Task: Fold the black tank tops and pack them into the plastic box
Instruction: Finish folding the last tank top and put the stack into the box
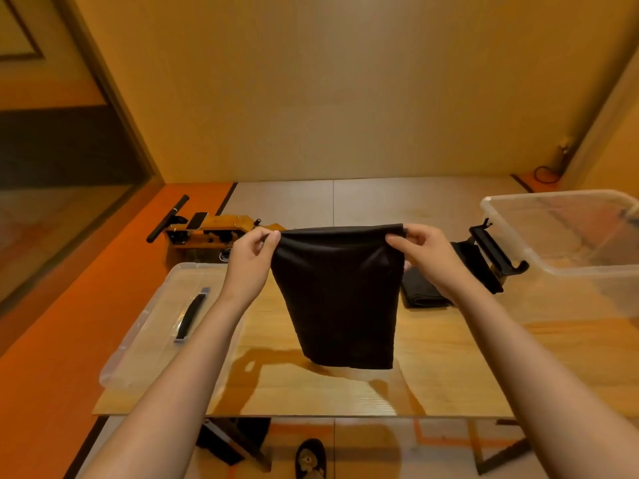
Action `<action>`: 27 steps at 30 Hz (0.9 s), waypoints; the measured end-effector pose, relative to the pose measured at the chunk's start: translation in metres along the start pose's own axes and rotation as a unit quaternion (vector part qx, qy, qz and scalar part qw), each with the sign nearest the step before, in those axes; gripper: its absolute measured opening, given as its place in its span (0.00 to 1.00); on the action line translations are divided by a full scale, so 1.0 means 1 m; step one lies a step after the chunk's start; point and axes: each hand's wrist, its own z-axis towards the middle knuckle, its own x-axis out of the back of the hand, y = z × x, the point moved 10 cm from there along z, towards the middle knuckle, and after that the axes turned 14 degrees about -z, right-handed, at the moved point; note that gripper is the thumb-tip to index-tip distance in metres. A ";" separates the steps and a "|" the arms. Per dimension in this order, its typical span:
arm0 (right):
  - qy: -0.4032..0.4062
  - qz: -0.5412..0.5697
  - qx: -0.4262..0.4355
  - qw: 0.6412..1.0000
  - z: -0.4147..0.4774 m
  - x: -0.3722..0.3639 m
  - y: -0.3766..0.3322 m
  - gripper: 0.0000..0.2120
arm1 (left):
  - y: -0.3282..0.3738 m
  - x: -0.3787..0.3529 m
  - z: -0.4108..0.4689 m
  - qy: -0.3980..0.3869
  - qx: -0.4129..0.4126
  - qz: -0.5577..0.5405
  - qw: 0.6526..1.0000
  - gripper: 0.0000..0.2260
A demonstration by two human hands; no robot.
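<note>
Black tank top [340,299] hangs in mid-air over the middle of the wooden table [449,368], its lower hem just above the tabletop, well apart from the plastic box [553,271] at the far right.

Left: a clear lid [145,326] with a dark handle lies flat on the table's left end. Beyond it stands a wooden apparatus [207,233] whose purpose cannot be made out.

Centre-left: the left hand [250,257] pinches the upper left corner of the cloth between thumb and curled fingers.

Centre: the fabric drapes limp and wrinkled. By judgement it is light, soft and without stiffness — it will sag wherever unsupported, so the corners of the top edge are the sound places to hold it. Straps and neckline are not visible, and the layers cannot be counted.

Centre-right: the right hand [427,252] pinches the upper right corner likewise; the fingertips behind the cloth are hidden.

Right: a folded black garment [423,293] rests on the table, partly covered by the right wrist — whether it is another tank top cannot be told. A black clamp [494,254] lies just beside the box. The box is cut off by the frame edge, and its contents are hard to read through the clear wall.
</note>
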 end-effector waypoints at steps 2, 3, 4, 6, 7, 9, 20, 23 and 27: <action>-0.017 0.019 0.009 1.000 0.002 0.005 -0.009 0.06 | 0.010 0.004 0.004 -0.007 -0.005 -0.009 1.000 0.12; -0.025 0.026 0.010 0.999 0.003 0.006 -0.010 0.06 | 0.011 0.006 0.004 -0.011 -0.003 -0.011 1.000 0.12; -0.032 0.027 0.011 0.999 0.003 0.006 -0.011 0.07 | 0.011 0.007 0.004 -0.016 -0.001 -0.013 1.000 0.13; -0.037 0.019 0.010 0.999 0.005 0.005 -0.009 0.07 | 0.008 0.008 0.002 -0.025 0.003 -0.008 1.000 0.13; -0.040 0.014 0.007 0.999 0.006 0.003 -0.007 0.08 | 0.005 0.009 0.002 -0.028 0.005 -0.005 1.000 0.13; -0.049 0.013 -0.005 0.999 0.009 -0.002 0.000 0.09 | 0.001 0.009 0.002 -0.031 0.009 -0.008 0.999 0.13; -0.070 0.021 -0.124 0.990 0.066 -0.030 0.053 0.12 | -0.052 -0.009 0.074 -0.068 0.081 0.047 0.993 0.14; -0.041 0.029 -0.132 0.990 0.094 -0.025 0.063 0.12 | -0.049 -0.014 0.100 -0.067 0.066 0.047 0.994 0.14; -0.007 0.078 -0.118 0.990 0.125 -0.021 0.056 0.11 | -0.048 -0.014 0.132 -0.060 0.055 0.023 0.996 0.14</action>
